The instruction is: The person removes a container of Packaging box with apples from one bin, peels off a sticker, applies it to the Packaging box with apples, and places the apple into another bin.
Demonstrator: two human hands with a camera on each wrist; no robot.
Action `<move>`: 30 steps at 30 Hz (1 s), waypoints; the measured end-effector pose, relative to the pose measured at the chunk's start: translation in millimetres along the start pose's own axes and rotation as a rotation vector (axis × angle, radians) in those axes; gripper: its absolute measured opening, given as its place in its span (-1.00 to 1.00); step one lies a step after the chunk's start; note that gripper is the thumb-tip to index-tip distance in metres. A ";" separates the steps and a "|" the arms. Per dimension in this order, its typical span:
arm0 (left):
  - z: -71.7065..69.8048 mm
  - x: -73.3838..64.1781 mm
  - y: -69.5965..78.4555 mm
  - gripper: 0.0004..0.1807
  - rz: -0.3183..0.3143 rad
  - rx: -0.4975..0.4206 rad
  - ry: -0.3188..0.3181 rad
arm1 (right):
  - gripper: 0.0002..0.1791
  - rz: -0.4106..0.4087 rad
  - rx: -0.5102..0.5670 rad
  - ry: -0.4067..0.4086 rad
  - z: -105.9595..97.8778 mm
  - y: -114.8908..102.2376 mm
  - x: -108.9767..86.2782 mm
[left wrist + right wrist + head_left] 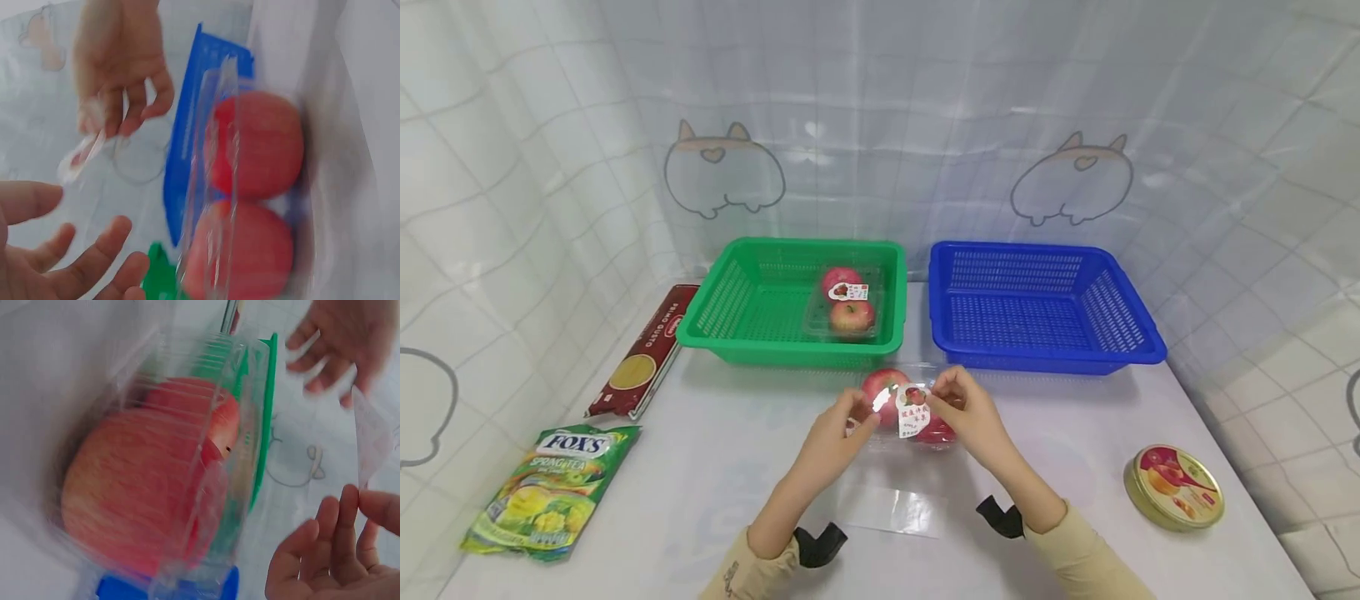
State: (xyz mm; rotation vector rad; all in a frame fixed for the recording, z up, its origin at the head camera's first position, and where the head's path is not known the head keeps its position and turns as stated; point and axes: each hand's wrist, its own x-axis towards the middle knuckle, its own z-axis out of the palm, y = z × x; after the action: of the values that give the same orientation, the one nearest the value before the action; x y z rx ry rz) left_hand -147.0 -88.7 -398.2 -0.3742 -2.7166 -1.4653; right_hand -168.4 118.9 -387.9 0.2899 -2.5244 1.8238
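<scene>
Sorting looks half done: one apple pack (pixel 850 305) sits in green basket (pixel 737 337), second apple pack (pixel 910 410) on worktop (pixel 737 467), both hands' (pixel 835 427) (pixel 964 410) fingers pinching its label (pixel 913 412); blue basket (pixel 1120 350) holds nothing.

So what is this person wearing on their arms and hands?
Both hands are bare, no gloves or rings showing: the left hand and right hand. Each forearm ends in a pale beige long sleeve, pushed back from the wrist. A black strap sits at each wrist. The left sleeve's cuff carries a small dark marking, too small to read.
</scene>
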 end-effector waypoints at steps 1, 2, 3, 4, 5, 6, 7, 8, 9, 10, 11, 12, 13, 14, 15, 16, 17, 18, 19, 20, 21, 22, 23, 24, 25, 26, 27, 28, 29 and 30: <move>3.6 4.5 1.7 -0.76 0.024 -0.019 -0.005 | -0.85 0.005 0.007 0.012 0.4 1.1 1.8; 6.9 8.7 2.8 -0.74 0.045 -0.031 -0.008 | -0.86 0.007 0.017 0.022 1.2 2.3 3.4; 9.9 12.7 3.7 -0.74 0.054 -0.044 -0.006 | -0.87 0.005 0.020 0.031 2.3 3.7 4.9; 12.6 16.4 4.1 -0.75 0.063 -0.054 -0.001 | -0.87 0.001 0.016 0.038 3.6 5.1 6.4; 15.1 20.1 3.9 -0.78 0.072 -0.059 0.008 | -0.87 -0.007 0.012 0.043 4.8 6.6 7.6; 17.1 23.4 4.0 -0.82 0.077 -0.055 0.021 | -0.87 -0.015 0.001 0.049 5.9 8.2 8.9; 19.2 26.6 3.4 -0.86 0.085 -0.038 0.037 | -0.86 -0.025 -0.018 0.053 6.9 9.9 10.1; 20.9 29.6 2.8 -0.89 0.089 -0.023 0.054 | -0.84 -0.034 -0.037 0.056 7.9 11.3 11.1; 22.5 32.4 2.2 -0.92 0.094 -0.004 0.072 | -0.83 -0.042 -0.064 0.058 8.6 12.6 11.8; 24.0 34.8 1.5 -0.94 0.101 0.017 0.085 | -0.80 -0.053 -0.099 0.059 9.2 13.9 12.1; 25.1 37.0 1.1 -0.95 0.109 0.041 0.096 | -0.78 -0.068 -0.135 0.060 9.8 14.9 12.4; 26.3 38.7 0.6 -0.95 0.114 0.067 0.106 | -0.75 -0.084 -0.171 0.060 10.2 16.3 12.6; 27.4 40.1 -0.2 -0.95 0.121 0.094 0.112 | -0.73 -0.103 -0.213 0.061 10.6 17.5 12.6; 28.4 41.1 -0.4 -0.94 0.124 0.113 0.116 | -0.70 -0.121 -0.255 0.063 10.9 18.5 12.3; 29.5 41.7 -1.1 -0.93 0.126 0.138 0.116 | -0.68 -0.140 -0.295 0.063 11.2 19.7 12.0; 30.4 42.3 -1.5 -0.92 0.124 0.156 0.112 | -0.66 -0.160 -0.332 0.066 11.4 20.8 12.3; 31.2 42.7 -1.9 -0.91 0.120 0.173 0.108 | -0.65 -0.178 -0.365 0.068 11.6 21.8 12.5; 32.1 43.0 -2.4 -0.90 0.113 0.187 0.103 | -0.64 -0.192 -0.395 0.069 11.8 22.9 12.8; 32.8 43.4 -2.7 -0.89 0.107 0.197 0.100 | -0.63 -0.201 -0.426 0.072 12.0 23.8 13.1; 33.5 43.5 -2.8 -0.88 0.098 0.202 0.098 | -0.63 -0.205 -0.444 0.070 12.3 24.6 13.5; 34.2 43.7 -2.9 -0.87 0.089 0.209 0.098 | -0.64 -0.210 -0.464 0.069 12.8 25.5 14.1; 34.8 44.1 -3.0 -0.87 0.080 0.212 0.099 | -0.63 -0.211 -0.478 0.068 13.0 26.0 14.4; 35.3 44.4 -3.0 -0.87 0.070 0.216 0.100 | -0.63 -0.210 -0.490 0.066 13.4 26.6 14.7; 35.9 44.9 -3.2 -0.86 0.062 0.218 0.101 | -0.63 -0.207 -0.500 0.065 13.8 27.3 15.0; 36.4 45.3 -3.4 -0.86 0.058 0.222 0.102 | -0.63 -0.202 -0.509 0.065 14.1 27.9 15.2; 36.9 45.6 -3.5 -0.85 0.056 0.228 0.101 | -0.62 -0.200 -0.515 0.066 14.3 28.5 15.3; 37.3 46.1 -3.9 -0.85 0.059 0.240 0.100 | -0.62 -0.199 -0.525 0.067 14.5 29.3 15.3; 37.8 46.5 -4.4 -0.85 0.060 0.251 0.097 | -0.61 -0.196 -0.535 0.067 14.7 29.9 15.2; 38.1 46.7 -4.4 -0.85 0.067 0.263 0.096 | -0.61 -0.197 -0.546 0.068 14.8 30.9 15.4; 38.6 46.9 -4.7 -0.84 0.075 0.271 0.096 | -0.60 -0.198 -0.558 0.069 14.9 31.6 15.6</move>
State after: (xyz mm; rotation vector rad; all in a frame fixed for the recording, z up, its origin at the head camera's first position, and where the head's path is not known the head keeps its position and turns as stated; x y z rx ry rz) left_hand -190.3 -50.1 -416.8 -0.3775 -2.7403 -1.0487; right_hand -187.3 112.1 -420.4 0.4257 -2.7010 0.9901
